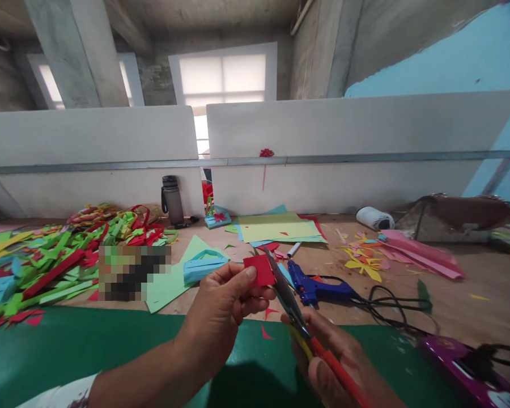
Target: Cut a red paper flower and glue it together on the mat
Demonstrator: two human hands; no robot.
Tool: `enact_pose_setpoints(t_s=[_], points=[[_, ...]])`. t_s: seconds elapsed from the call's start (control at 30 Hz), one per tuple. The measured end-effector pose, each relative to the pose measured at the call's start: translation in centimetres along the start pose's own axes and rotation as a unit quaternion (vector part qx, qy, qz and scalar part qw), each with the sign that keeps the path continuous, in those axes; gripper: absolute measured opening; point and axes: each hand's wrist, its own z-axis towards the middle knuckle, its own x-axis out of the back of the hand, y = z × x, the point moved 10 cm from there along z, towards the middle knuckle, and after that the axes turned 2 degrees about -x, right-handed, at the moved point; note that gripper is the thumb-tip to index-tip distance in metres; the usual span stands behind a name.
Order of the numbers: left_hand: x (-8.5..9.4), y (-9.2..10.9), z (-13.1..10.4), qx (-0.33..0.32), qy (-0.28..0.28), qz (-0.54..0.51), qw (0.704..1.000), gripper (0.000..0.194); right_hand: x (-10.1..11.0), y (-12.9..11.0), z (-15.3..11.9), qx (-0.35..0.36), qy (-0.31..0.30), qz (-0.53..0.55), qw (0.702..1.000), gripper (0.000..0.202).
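Note:
Between the thumb and fingers of my left hand (227, 306) is a small square of red paper (260, 271). My right hand (338, 357) grips a pair of scissors (291, 300) with orange and yellow handles. The blades point up and away, parted, along the right edge of the red paper. Small red scraps (266, 333) lie on the green mat (153, 337) below. Just beyond the hands are a blue folded paper piece (202, 267), a green paper sheet (170, 286) and a blue glue gun (318, 288).
A heap of coloured paper strips (68, 255) covers the left side. Farther back stand a dark bottle (173, 201) and stacked paper sheets (280, 226). To the right are yellow paper pieces (363, 263), a black cable (391, 309), a bag (454, 218) and a purple device (450, 368).

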Motion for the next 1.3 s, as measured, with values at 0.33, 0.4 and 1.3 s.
enact_pose_setpoints(t_s=[0.33, 0.4, 1.3], points=[[0.0, 0.0, -0.1, 0.003, 0.007, 0.006, 1.000, 0.016, -0.2, 0.4, 0.1, 0.004, -0.001, 0.006, 1.000, 0.063], [-0.1, 0.1, -0.2, 0.004, 0.011, 0.007, 1.000, 0.016, -0.1, 0.1, 0.1, 0.002, 0.001, 0.013, 1.000, 0.062], [0.1, -0.1, 0.1, 0.003, 0.011, 0.003, 1.000, 0.015, -0.3, -0.6, -0.1, -0.011, 0.016, 0.011, 1.000, 0.062]])
